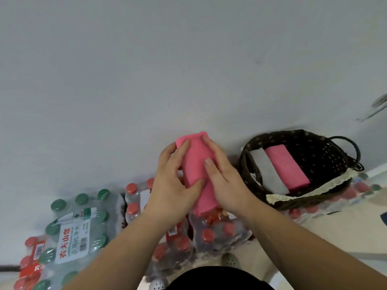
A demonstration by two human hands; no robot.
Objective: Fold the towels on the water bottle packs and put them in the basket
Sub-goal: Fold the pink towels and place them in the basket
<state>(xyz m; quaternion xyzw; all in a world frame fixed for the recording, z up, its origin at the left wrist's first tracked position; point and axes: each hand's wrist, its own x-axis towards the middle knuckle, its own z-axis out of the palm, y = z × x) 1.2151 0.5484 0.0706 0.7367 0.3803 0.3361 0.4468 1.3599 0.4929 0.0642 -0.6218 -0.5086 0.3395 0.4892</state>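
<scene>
Pink towel (pixel 195 162), folded into a long narrow block, held between both hands above the red-capped bottle packs (pixel 217 233); its near end lies over the red caps, though contact with them cannot be told. Left hand (pixel 173 185): grip closed on the towel, fingers along its left edge and thumb pressed across its face. Right hand (pixel 225 183): grip likewise holding the towel, fingers down its right edge and thumb on the upper face. To the right, apart from the hands, a dark wicker basket (pixel 326 158) with a lace trim (pixel 310 187) along its near rim and a loop handle (pixel 354 147) stands on further red-capped packs. Inside it lie a folded grey towel (pixel 270 171) and a second pink towel (pixel 287 167), side by side and touching, the grey one on the left. At lower left, a green-capped bottle pack (pixel 79 225) bears a white label. A pale grey wall (pixel 146 70) fills the background.
</scene>
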